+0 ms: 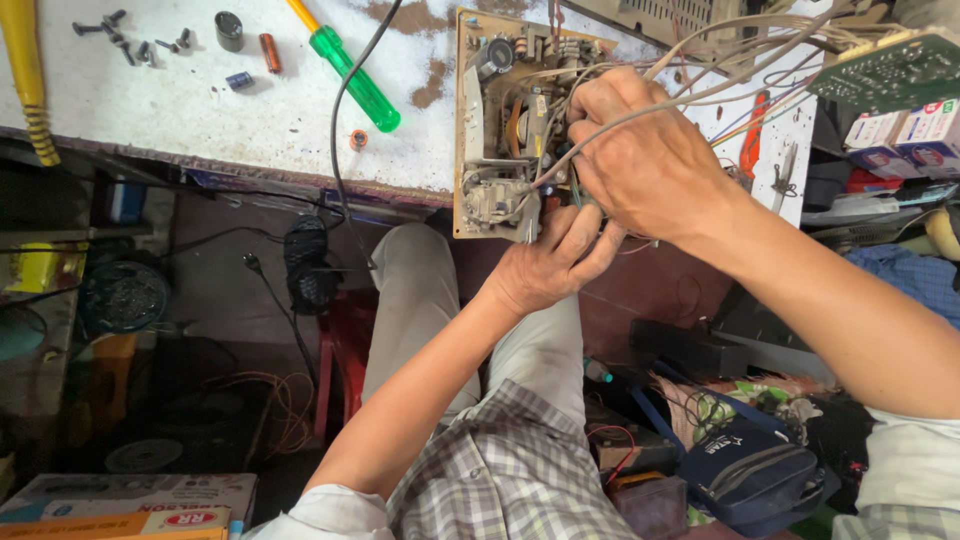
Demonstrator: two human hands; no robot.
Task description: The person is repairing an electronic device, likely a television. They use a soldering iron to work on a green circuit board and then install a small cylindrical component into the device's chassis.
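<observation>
A tan circuit board (478, 150) crowded with coils, capacitors and wires hangs over the front edge of a worn white workbench (200, 120). My left hand (550, 262) grips the board's lower edge from beneath, fingers curled up against it. My right hand (650, 160) rests on top of the board, fingers closed among the components and around a bundle of thin grey wires (740, 45) that trail off to the upper right.
A green-handled screwdriver (355, 78), loose screws (125, 38), small capacitors (240, 52) and a black cable (340, 120) lie on the bench. A second green circuit board (890, 65) sits at top right. A dark blue bag (750, 475) and boxes are on the floor.
</observation>
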